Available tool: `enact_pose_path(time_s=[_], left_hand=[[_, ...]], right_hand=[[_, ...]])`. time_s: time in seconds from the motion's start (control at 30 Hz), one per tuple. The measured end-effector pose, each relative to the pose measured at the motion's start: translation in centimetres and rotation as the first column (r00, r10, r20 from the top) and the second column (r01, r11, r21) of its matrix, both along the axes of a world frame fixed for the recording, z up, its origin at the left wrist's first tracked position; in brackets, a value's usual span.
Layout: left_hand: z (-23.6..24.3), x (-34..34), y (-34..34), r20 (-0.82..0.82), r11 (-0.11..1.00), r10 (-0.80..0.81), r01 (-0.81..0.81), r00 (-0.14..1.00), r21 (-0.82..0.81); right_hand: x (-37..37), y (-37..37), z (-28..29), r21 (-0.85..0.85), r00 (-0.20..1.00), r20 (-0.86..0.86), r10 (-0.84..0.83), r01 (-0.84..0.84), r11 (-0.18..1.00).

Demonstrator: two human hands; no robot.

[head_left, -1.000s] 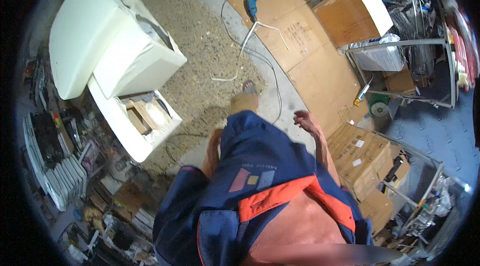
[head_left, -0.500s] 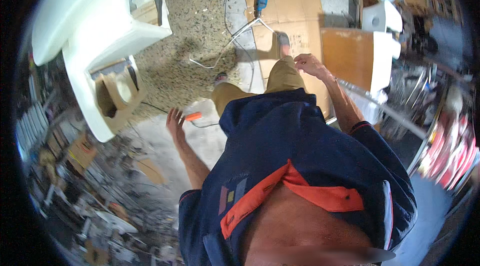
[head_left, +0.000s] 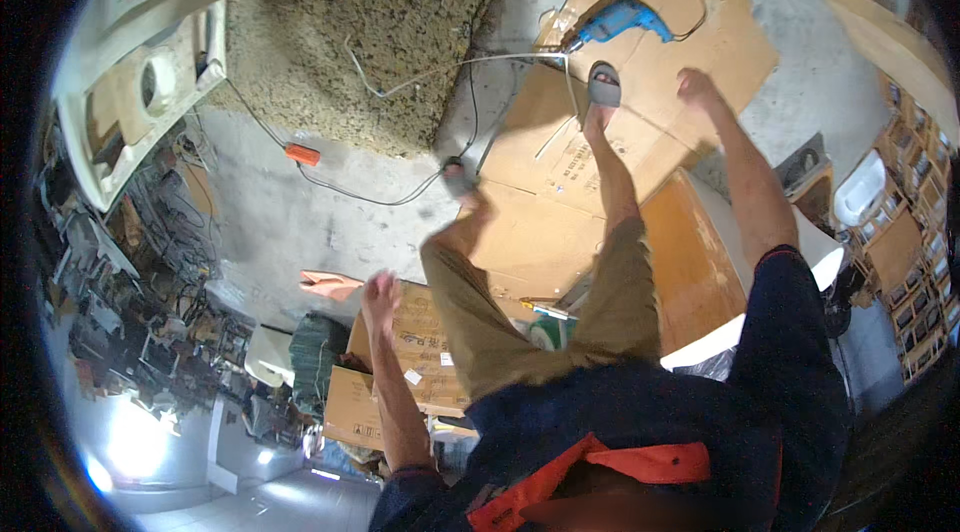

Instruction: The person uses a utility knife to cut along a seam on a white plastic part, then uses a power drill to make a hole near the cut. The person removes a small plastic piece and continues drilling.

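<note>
- My right hand (head_left: 695, 87) hangs empty, fingers loosely curled, near the blue electric drill (head_left: 618, 24) lying on floor cardboard (head_left: 720, 42).
- My left hand (head_left: 380, 290), fingers spread and empty, hovers over a cardboard box (head_left: 420, 352).

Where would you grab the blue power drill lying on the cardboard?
Probably by its handle, coming from above: the blue power drill lies flat on the cardboard sheet, body sideways, cord trailing off. The right hand is nearest and empty.
</note>
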State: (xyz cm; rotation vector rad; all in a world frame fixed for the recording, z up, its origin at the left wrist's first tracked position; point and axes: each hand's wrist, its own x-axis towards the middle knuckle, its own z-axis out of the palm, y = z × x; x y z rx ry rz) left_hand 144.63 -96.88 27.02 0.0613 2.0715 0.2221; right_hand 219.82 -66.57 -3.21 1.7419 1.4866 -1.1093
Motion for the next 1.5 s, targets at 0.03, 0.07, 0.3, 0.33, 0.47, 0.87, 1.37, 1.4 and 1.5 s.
enact_pose_path(time_s=[0.03,0.07,0.3,0.33,0.47,0.87,1.37,1.4,1.5], left_hand=[[-4.8,2.5,2.9,-0.006,0.989,-0.14,0.14,0.99,0.054],[-10.4,4.4,6.0,0.145,0.993,-0.093,0.081,0.985,0.085],[-47.0,18.0,11.1,0.003,0.844,-0.535,0.535,0.845,0.044],[-50.0,18.9,10.4,-0.071,0.859,-0.492,0.497,0.868,0.126],[-56.3,18.9,7.4,0.171,0.884,-0.463,0.439,0.87,0.159],[-23.6,1.6,-7.8,-0.416,0.937,-0.164,0.273,0.894,0.218],[35.3,-57.7,-13.8,-0.724,0.77,0.548,0.085,0.419,0.632],[39.1,-62.0,-13.2,-0.663,0.728,0.611,0.023,0.433,0.686],[49.7,-74.3,-11.6,-0.514,0.512,0.747,0.129,0.423,0.85]], right_hand=[[1.6,1.0,-2.9,-0.035,0.987,-0.044,-0.156,0.154,0.987],[2.4,1.1,-5.9,-0.017,0.987,-0.019,-0.163,0.162,0.987],[5.4,5.3,-24.8,0.305,0.988,-0.128,0.08,-0.038,0.951],[5.7,6.6,-26.4,0.155,0.985,-0.144,-0.095,0.117,0.981],[6.6,7.9,-29.5,0.101,0.987,-0.08,-0.138,0.145,0.984],[-8.9,-3.2,3.0,0.045,0.875,-0.195,-0.442,0.458,0.888],[-59.0,-9.2,62.4,-0.216,0.369,-0.828,-0.423,0.487,0.846],[-62.3,-8.4,63.2,-0.246,0.326,-0.831,-0.451,0.512,0.823],[-72.7,-3.3,65.4,-0.161,0.071,-0.968,-0.242,0.566,0.809]])
